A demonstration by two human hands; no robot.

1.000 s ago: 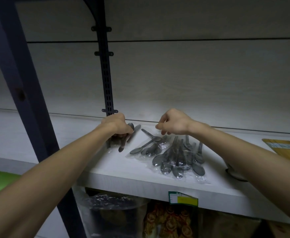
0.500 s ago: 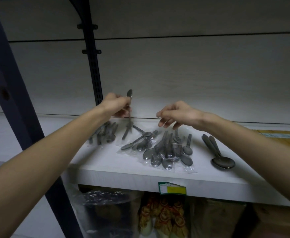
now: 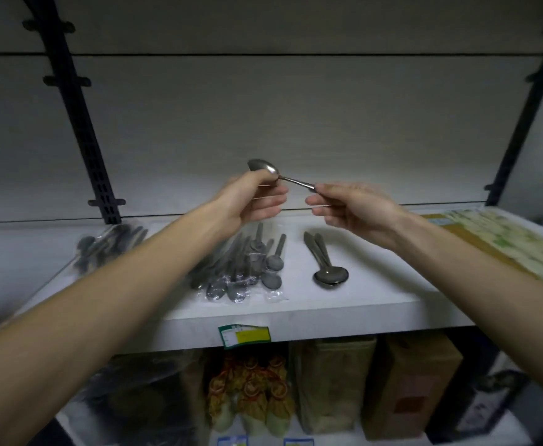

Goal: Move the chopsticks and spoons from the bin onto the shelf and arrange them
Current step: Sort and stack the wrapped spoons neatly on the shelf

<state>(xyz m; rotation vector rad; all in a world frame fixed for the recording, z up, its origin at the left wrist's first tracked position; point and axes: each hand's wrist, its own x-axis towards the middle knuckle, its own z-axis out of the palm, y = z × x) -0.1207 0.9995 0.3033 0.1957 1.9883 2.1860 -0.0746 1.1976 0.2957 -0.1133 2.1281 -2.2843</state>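
Observation:
A single metal spoon [image 3: 265, 167] is held in the air above the white shelf [image 3: 354, 304]. My left hand [image 3: 252, 199] pinches it at the neck just under the bowl, and my right hand [image 3: 354, 209] pinches the handle's end. Below lie several bagged spoons [image 3: 244, 268] in clear plastic at the shelf's middle. Another bag of spoons [image 3: 109, 244] lies at the left by the upright. Two or three loose larger spoons [image 3: 326, 268] lie stacked to the right. No chopsticks or bin are in view.
A black slotted upright [image 3: 80, 130] stands at the back left and another [image 3: 521, 123] at the right. A flat patterned cardboard package [image 3: 505, 246] lies on the shelf's right end. A price tag [image 3: 244, 335] hangs on the front edge; bagged goods [image 3: 251, 394] fill the shelf below.
My left hand lifted one spoon off the shelf and carried it right and up. My right hand rose and took the handle's end. The view shifted right.

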